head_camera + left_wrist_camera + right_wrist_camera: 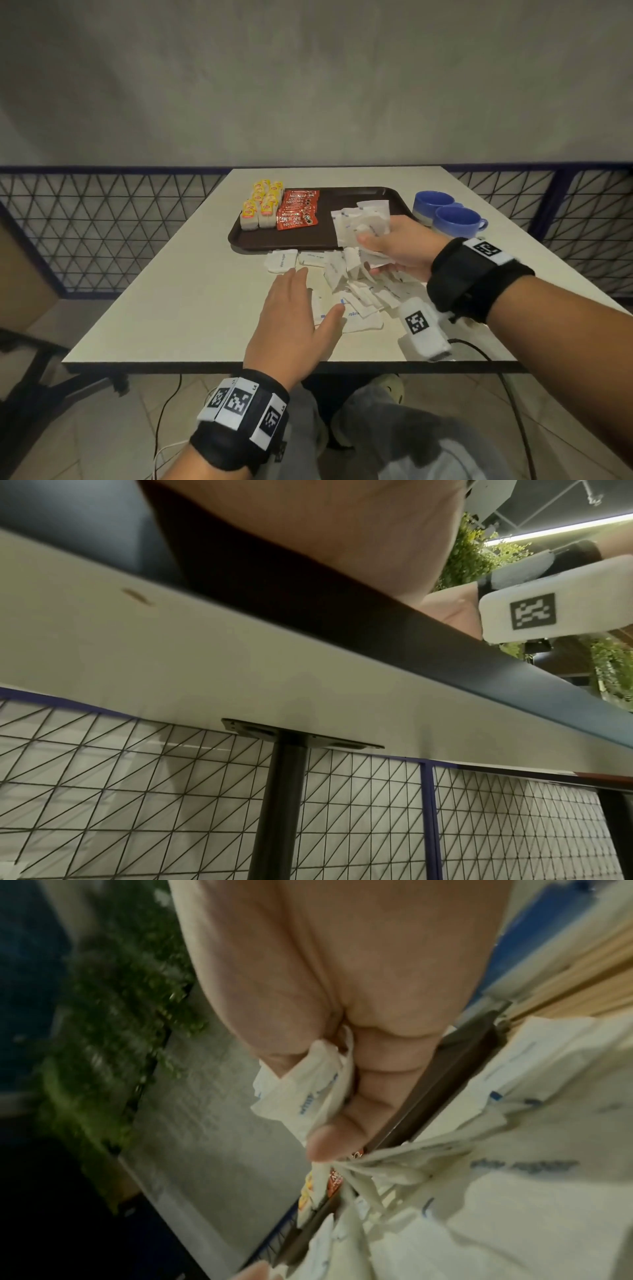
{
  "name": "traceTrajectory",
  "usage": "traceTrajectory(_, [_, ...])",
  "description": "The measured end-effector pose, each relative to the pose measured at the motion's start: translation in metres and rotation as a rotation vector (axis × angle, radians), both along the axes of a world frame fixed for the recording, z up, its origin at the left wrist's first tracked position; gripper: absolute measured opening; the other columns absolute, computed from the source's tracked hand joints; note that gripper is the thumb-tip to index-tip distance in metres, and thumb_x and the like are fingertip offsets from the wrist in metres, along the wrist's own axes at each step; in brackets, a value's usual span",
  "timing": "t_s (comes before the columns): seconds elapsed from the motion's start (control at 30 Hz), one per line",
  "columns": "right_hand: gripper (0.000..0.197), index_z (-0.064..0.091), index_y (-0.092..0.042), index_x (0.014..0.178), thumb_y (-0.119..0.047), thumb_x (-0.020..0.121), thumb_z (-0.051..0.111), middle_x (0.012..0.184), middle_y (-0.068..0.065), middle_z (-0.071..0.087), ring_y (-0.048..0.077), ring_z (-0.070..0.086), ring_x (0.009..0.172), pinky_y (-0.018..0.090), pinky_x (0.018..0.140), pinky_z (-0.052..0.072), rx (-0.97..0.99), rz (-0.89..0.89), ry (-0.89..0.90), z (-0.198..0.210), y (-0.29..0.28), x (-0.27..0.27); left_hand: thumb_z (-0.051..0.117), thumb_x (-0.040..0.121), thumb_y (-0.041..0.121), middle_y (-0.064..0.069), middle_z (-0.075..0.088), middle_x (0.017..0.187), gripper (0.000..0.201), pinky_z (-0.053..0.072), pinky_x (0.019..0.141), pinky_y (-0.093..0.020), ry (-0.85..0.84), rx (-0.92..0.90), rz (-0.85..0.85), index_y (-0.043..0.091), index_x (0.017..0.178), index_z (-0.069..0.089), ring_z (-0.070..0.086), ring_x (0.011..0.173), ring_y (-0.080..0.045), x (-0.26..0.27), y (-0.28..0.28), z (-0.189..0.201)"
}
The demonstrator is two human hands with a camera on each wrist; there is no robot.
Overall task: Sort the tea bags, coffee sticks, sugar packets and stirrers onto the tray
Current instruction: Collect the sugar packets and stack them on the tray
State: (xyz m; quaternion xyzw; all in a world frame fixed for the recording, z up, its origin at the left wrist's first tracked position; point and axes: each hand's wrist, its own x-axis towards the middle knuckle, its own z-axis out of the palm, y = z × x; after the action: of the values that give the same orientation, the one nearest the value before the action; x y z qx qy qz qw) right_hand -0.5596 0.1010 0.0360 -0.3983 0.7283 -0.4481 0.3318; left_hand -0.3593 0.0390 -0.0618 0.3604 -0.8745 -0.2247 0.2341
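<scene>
A dark brown tray [346, 195] lies at the far middle of the table. Yellow tea bags [262, 208] stand at its left end, with red coffee sticks [297, 210] beside them. My right hand [394, 248] grips a bunch of white sugar packets [366, 222] over the tray's near right edge; the same bunch of sugar packets [308, 1085] shows crumpled against the palm. More loose sugar packets [363, 298] lie scattered on the table. My left hand [294, 318] lies flat with straight fingers, its thumb on the loose packets. The left wrist view shows only the table's underside.
Two blue cups [445, 214] stand right of the tray; pale wooden stirrers [565, 974] show by a blue cup. A white tagged device [423, 327] with a cable sits at the table's near right. A mesh railing [102, 233] runs behind the table.
</scene>
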Motion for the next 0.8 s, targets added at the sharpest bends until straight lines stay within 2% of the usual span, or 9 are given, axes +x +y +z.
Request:
traceTrajectory(0.1, [0.016,0.062,-0.022,0.116,-0.019,0.101,0.061,0.115,0.001,0.071,0.018,0.068,0.102,0.025,0.063,0.06,-0.041,-0.071,-0.338,0.001,0.016,0.003,0.053,0.093,0.066,0.005,0.019,0.168,0.086,0.029,0.124,-0.04,-0.009,-0.018,-0.014,0.025,0.16,0.017,0.018,0.155,-0.013,0.0,0.002,0.0])
traceTrajectory(0.17, [0.022,0.065,-0.019,0.121,-0.017,0.1,0.063,0.118,0.008,0.074,0.021,0.07,0.103,0.032,0.079,0.062,-0.077,-0.134,-0.487,-0.008,0.024,-0.001,0.058,0.093,0.06,0.007,0.02,0.167,0.081,0.029,0.124,-0.038,-0.017,-0.023,-0.031,0.028,0.159,0.023,0.017,0.154,-0.012,0.0,0.001,-0.002])
traceTrajectory(0.23, [0.024,0.065,-0.016,0.124,-0.015,0.101,0.061,0.123,0.014,0.072,0.024,0.068,0.104,0.034,0.089,0.059,-0.132,-0.204,-0.666,-0.017,0.031,-0.002,0.06,0.094,0.054,0.01,0.028,0.163,0.061,0.032,0.122,-0.036,0.01,-0.016,-0.037,0.033,0.149,0.043,0.022,0.151,-0.01,0.0,-0.002,-0.004])
traceTrajectory(0.33, [0.027,0.061,-0.009,0.128,-0.01,0.102,0.057,0.123,0.023,0.069,0.022,0.064,0.081,0.027,0.064,0.058,-0.21,-0.245,-0.878,-0.032,0.043,0.002,0.054,0.101,0.046,0.01,0.045,0.154,0.032,0.028,0.123,-0.036,-0.06,-0.044,-0.057,0.033,0.127,0.066,0.03,0.147,-0.012,-0.001,-0.003,-0.001])
traceTrajectory(0.4, [0.026,0.059,-0.005,0.127,-0.008,0.101,0.057,0.12,0.028,0.069,0.022,0.066,0.076,0.025,0.057,0.057,-0.224,-0.27,-0.928,-0.041,0.049,0.006,0.049,0.104,0.044,0.007,0.046,0.154,0.036,0.023,0.124,-0.036,-0.136,-0.085,-0.073,0.03,0.133,0.064,0.029,0.147,-0.016,-0.003,-0.003,0.004])
traceTrajectory(0.47, [0.029,0.058,-0.005,0.13,-0.007,0.1,0.057,0.116,0.03,0.07,0.023,0.067,0.073,0.026,0.056,0.058,-0.264,-0.277,-0.987,-0.05,0.053,0.009,0.052,0.103,0.045,0.008,0.044,0.154,0.043,0.028,0.122,-0.035,-0.122,-0.095,-0.079,0.03,0.143,0.054,0.032,0.144,-0.015,-0.008,-0.003,0.018])
traceTrajectory(0.57, [0.032,0.058,-0.01,0.132,-0.009,0.1,0.059,0.113,0.026,0.073,0.022,0.069,0.072,0.028,0.061,0.059,-0.318,-0.306,-0.993,-0.061,0.053,0.014,0.07,0.095,0.039,0.007,0.056,0.131,0.047,0.046,0.101,-0.028,-0.11,0.018,-0.099,0.031,0.139,0.056,0.053,0.113,-0.01,-0.02,-0.011,0.044])
traceTrajectory(0.67, [0.028,0.058,-0.014,0.13,-0.014,0.102,0.057,0.108,0.023,0.075,0.023,0.071,0.08,0.033,0.074,0.056,-0.333,-0.287,-0.901,-0.066,0.056,0.019,0.08,0.086,0.042,0.008,0.064,0.113,0.05,0.053,0.085,-0.025,-0.259,0.163,-0.196,0.028,0.13,0.063,0.062,0.094,-0.008,-0.033,-0.018,0.062])
traceTrajectory(0.8, [0.024,0.062,-0.017,0.126,-0.015,0.104,0.053,0.113,0.019,0.075,0.03,0.063,0.1,0.034,0.078,0.047,-0.387,-0.239,-0.87,-0.071,0.065,0.02,0.078,0.088,0.04,0.003,0.069,0.118,0.055,0.058,0.086,-0.03,-0.329,0.28,-0.266,0.019,0.136,0.06,0.068,0.092,-0.012,-0.048,-0.024,0.07])
